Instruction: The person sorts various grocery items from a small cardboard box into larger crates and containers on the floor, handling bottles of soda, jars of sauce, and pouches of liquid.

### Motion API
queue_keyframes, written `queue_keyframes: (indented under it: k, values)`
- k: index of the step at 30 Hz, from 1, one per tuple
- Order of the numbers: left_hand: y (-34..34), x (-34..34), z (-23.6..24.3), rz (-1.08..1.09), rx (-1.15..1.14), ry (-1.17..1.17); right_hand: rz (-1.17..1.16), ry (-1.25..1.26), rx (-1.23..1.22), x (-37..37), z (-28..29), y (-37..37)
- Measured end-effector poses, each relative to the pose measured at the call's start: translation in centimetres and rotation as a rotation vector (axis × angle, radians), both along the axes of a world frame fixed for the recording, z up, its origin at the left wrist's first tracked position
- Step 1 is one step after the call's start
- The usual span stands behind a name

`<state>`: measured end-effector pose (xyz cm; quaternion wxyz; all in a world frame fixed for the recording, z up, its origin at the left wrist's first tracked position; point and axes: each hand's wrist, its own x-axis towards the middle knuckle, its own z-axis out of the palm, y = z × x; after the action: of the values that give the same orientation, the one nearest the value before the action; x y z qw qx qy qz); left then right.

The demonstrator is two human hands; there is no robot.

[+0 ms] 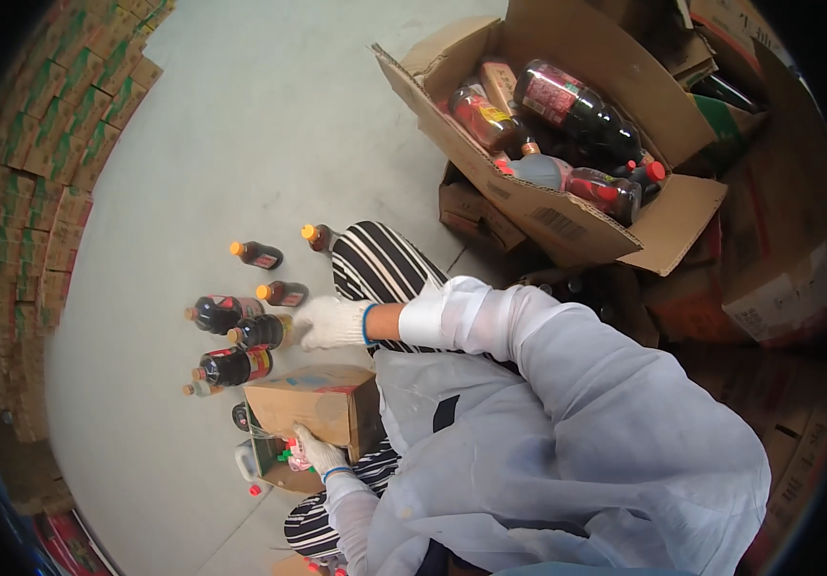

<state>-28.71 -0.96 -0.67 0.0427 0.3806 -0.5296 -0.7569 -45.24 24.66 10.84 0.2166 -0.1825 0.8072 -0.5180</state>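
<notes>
In a white knitted glove, my left hand [322, 451] grips the lower side of a small open cardboard box [308, 401] that lies tipped at my knees. Pink, red and green items [294, 454] show in its opening, partly hidden. My right hand [333, 324], also gloved and blurred, reaches left to the base of a dark bottle with a yellow cap [262, 332]. Whether its fingers close round that bottle is unclear. Beside it stand a small brown bottle [283, 294], a larger dark bottle [224, 313] and another dark bottle [234, 366].
Two small orange-capped bottles [258, 254] [317, 237] stand farther up the grey floor [192, 192]. A large open carton [557, 216] full of mixed bottles is at the upper right. Stacked cartons [44, 173] line the left. A pale jug [246, 461] stands past the small box.
</notes>
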Motion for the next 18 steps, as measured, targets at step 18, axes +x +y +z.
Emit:
queue_keyframes:
  k: [18]
  values:
    - [-21.2, -0.1, 7.2, 0.21, -0.398, -0.113, -0.522, 0.303, 0.815, 0.5, 19.1, 32.6]
